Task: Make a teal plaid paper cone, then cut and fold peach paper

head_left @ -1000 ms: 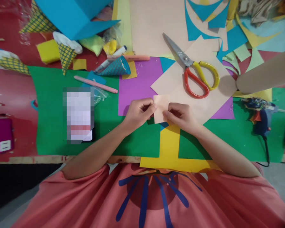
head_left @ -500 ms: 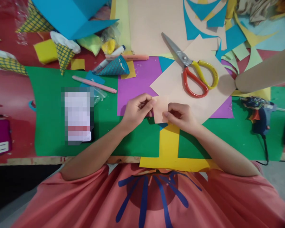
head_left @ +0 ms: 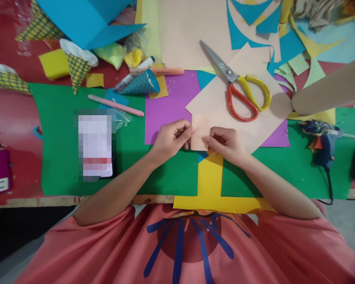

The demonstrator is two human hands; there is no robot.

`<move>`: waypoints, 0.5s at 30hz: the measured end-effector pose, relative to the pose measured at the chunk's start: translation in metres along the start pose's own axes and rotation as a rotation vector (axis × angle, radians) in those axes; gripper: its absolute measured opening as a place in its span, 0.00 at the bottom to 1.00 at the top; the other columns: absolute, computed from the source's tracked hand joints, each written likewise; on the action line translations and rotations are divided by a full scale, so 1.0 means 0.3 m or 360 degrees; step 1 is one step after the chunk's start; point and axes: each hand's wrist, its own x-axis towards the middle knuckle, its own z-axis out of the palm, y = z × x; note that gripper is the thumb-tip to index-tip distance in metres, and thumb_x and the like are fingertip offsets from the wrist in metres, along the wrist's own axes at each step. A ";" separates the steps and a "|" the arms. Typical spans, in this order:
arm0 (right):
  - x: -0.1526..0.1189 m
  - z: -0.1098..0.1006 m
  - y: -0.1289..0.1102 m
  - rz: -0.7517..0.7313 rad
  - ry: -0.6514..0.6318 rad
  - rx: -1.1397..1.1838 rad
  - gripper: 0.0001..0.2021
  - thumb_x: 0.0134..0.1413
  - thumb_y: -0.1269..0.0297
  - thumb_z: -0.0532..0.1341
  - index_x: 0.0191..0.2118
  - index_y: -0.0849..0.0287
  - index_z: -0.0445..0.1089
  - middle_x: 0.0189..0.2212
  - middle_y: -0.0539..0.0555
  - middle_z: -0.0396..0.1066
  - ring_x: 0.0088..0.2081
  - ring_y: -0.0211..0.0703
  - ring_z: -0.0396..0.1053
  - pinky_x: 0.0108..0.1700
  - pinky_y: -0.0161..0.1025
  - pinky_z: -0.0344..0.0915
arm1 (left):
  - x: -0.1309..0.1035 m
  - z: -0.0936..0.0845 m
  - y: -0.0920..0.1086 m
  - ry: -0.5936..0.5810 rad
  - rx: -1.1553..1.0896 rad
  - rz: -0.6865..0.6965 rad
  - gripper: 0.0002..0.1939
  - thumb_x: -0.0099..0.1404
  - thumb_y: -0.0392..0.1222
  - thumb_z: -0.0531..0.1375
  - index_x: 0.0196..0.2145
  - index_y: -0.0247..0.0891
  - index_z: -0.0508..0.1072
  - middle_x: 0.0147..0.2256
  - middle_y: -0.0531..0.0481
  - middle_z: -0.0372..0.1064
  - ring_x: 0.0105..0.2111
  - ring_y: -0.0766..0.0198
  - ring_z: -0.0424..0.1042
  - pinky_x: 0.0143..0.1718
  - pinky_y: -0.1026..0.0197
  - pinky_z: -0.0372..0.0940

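Note:
A small peach paper piece (head_left: 200, 132) is held up between both hands. My left hand (head_left: 175, 138) pinches its left edge with thumb and fingers. On the opposite edge, lower down, my right hand (head_left: 226, 144) grips it the same way. Behind the piece lies a larger peach sheet (head_left: 248, 136), turned at an angle over a purple sheet (head_left: 161, 114). Scissors (head_left: 233, 85) with one red and one yellow handle rest on the large sheet, blades apart. Below the hands is a yellow paper strip (head_left: 210, 177).
A phone (head_left: 96, 144) with a blurred screen lies at left on green paper (head_left: 59, 118). Pens (head_left: 115, 105) and a small patterned cone (head_left: 146, 83) are beyond it. At right are a glue gun (head_left: 322, 142) with its cord and a beige cylinder (head_left: 328, 90). Paper scraps (head_left: 292, 47) fill the back.
The small peach piece has turned slightly and now sits more upright, a little higher at its top left. Both hands keep their pinch on it. The whole view has shifted slightly.

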 end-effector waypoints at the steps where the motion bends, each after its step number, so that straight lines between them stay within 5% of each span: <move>1: 0.000 0.000 -0.001 0.0005 0.0002 0.0019 0.21 0.58 0.49 0.60 0.22 0.58 0.63 0.18 0.47 0.62 0.21 0.31 0.57 0.24 0.33 0.54 | 0.000 -0.001 0.003 -0.0008 -0.0013 0.0001 0.24 0.61 0.61 0.61 0.23 0.39 0.63 0.16 0.57 0.62 0.15 0.73 0.64 0.16 0.71 0.59; 8: -0.002 0.001 -0.004 0.0150 0.0028 0.0285 0.20 0.57 0.48 0.61 0.23 0.57 0.62 0.14 0.44 0.60 0.16 0.31 0.60 0.20 0.32 0.56 | -0.007 -0.007 0.008 -0.0172 0.0035 -0.0009 0.18 0.63 0.51 0.59 0.21 0.38 0.64 0.18 0.56 0.65 0.16 0.74 0.62 0.16 0.72 0.57; 15: -0.001 0.004 -0.007 0.0115 0.0046 0.0273 0.18 0.57 0.52 0.61 0.24 0.58 0.62 0.16 0.45 0.63 0.16 0.30 0.61 0.19 0.31 0.56 | -0.007 -0.005 0.006 -0.0142 0.0046 0.0024 0.16 0.63 0.45 0.58 0.21 0.38 0.63 0.17 0.56 0.64 0.15 0.75 0.61 0.16 0.73 0.56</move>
